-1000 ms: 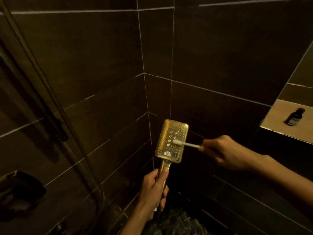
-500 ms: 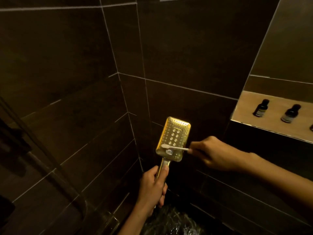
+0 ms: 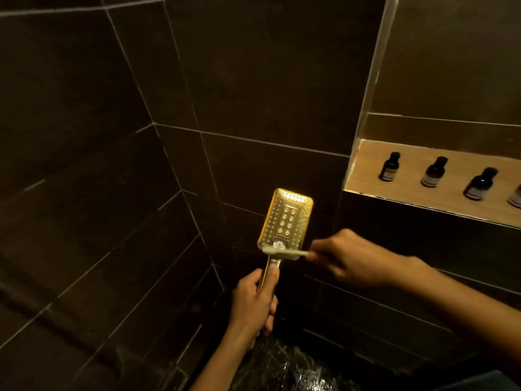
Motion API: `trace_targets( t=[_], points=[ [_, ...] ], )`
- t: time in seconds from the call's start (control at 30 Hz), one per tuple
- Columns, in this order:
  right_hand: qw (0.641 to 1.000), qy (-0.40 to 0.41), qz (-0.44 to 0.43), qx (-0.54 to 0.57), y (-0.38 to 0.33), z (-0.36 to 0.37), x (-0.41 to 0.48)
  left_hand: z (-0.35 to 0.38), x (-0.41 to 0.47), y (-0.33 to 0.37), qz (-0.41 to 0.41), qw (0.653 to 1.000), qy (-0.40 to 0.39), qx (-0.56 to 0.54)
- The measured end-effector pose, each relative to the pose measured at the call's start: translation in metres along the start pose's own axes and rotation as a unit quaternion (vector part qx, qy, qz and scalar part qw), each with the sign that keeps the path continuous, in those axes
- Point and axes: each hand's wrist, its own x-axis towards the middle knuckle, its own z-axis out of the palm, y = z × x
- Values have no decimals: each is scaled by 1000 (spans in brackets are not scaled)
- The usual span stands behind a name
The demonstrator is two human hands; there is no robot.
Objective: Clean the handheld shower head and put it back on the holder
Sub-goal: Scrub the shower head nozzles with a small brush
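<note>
**Shower head (image 3: 284, 221) held upright, brush (image 3: 284, 252) across its lower edge**

Head camera: the gold, rectangular shower head stands upright just below the centre of the view, its nozzle face turned to the camera. Straight below it, at 6 o'clock, the left hand (image 3: 253, 303) has its fingers wrapped round the handle (image 3: 271, 267), with the thumb lying up along the front. The right hand (image 3: 352, 258) reaches in from 4 o'clock, its curled fingers pinching the end of the white brush. The brush lies level across the bottom of the nozzle face, its head touching the face toward the 9 o'clock side. Dark tiled walls (image 3: 253, 80) meet in a corner behind the shower head. At 3 o'clock a pale recessed shelf (image 3: 366, 176) carries small dark bottles (image 3: 390, 167) standing in a row, well apart from both hands. A dark floor (image 3: 296, 371) glints at 6 o'clock.
</note>
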Motion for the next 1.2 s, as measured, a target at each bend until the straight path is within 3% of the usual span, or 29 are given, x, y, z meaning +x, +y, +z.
trace_targets(
  t=[0.07, 0.2, 0.33, 0.53, 1.2],
  points=[
    [999, 2, 9, 36, 6, -5, -11, 6, 3, 1, 7, 1000, -4, 0],
    [966, 203, 88, 132, 55, -42, -31, 20, 8, 8, 26, 999, -14, -17],
    [952, 266, 149, 38, 124, -61, -44, 33, 15, 14, 30, 999, -25, -34],
    [934, 218, 266, -96, 196, -65, -37, 59, 23, 21, 30, 997, -34, -58],
    [910, 176, 354, -125, 221, -45, -18, 49, 20, 24, 42, 996, -41, -66]
  ],
)
